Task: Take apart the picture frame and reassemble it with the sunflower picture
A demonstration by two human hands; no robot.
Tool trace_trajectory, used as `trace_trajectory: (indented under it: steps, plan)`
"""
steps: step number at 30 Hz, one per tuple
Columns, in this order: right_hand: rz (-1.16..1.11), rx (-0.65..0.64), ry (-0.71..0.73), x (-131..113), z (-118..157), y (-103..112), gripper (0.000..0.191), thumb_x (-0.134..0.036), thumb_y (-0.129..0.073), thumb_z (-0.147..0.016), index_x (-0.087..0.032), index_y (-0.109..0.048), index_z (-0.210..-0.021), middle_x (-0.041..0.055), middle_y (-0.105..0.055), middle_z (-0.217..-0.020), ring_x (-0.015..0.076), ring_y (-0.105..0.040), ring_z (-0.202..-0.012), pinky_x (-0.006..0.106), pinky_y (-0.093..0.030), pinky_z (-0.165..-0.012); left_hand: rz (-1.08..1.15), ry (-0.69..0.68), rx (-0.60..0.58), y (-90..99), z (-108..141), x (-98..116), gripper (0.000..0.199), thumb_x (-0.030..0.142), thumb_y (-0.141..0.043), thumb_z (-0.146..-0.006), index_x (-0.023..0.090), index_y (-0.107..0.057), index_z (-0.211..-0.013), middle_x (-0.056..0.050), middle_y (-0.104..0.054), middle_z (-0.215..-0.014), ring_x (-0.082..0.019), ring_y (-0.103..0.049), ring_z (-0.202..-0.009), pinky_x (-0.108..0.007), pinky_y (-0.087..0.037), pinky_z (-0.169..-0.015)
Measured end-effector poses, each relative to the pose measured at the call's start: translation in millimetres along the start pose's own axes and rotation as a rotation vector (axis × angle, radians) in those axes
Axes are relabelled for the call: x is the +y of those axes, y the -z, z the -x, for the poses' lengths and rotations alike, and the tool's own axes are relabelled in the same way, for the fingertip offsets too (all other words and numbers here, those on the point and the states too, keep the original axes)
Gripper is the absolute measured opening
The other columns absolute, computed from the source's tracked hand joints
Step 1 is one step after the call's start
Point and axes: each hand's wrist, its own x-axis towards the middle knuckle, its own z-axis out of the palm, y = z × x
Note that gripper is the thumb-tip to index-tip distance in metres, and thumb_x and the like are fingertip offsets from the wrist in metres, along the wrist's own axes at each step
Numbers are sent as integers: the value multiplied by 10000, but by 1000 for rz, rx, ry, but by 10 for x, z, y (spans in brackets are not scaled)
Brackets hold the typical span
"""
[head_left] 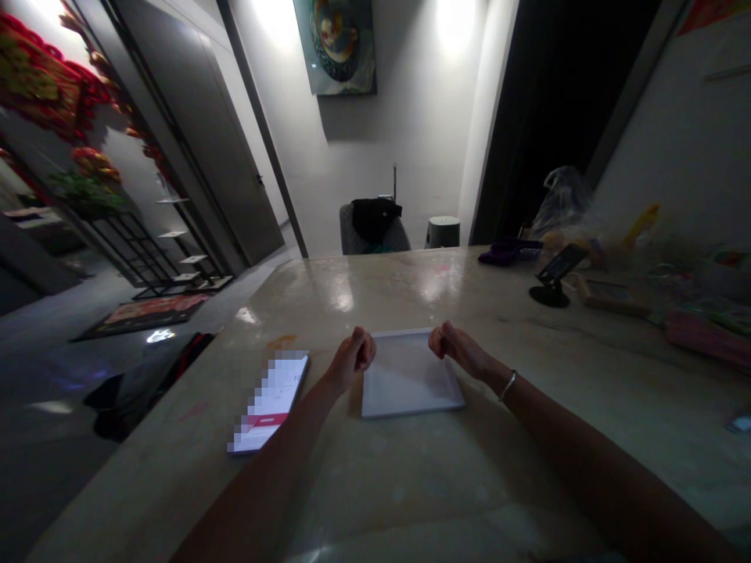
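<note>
Both forearms reach in from 6 o'clock over the marble-look worktop (381,500). The left hand (352,358) and right hand (456,349) are each curled into a loose fist; neither grip is open, and neither shows anything held. A thin metal bangle (508,385) circles the right wrist. The white rectangular tray (411,411) lies between the fists, with the left fist just beside its left edge and the right at its far right corner; contact cannot be told. The placement is even, flanking the tray from both sides. Beside the tray at 9 o'clock lies a smartphone (270,403), its screen pixelated. Farther off stand a phone stand (551,285) at 2 o'clock, a purple object (509,252) at 1 o'clock, and a grey chair (352,237) at 12 o'clock.
</note>
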Motion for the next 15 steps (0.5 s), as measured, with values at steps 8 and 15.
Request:
trace_trajectory:
  steps: [8,15]
  plan:
    - [-34,-94,-118,119,-44,25,634,-775,-246,-699,-188,-435,-551,-13,-402,-557,104,-359,-516,255,-313,-520,-68,104,-54,-41,33,-56,653,818,-314,-602,191,-333,-421,54,-293,-389,-50,-215,-352,-236,-140,-391]
    - [-12,26,-82,102,-27,16,612,-738,-254,-733,-191,-446,-538,-14,-405,-533,106,-368,-500,256,-307,-507,-71,68,-39,-22,31,-56,648,788,-296,-650,184,-369,-425,50,-308,-401,-54,-241,-356,-232,-159,-393]
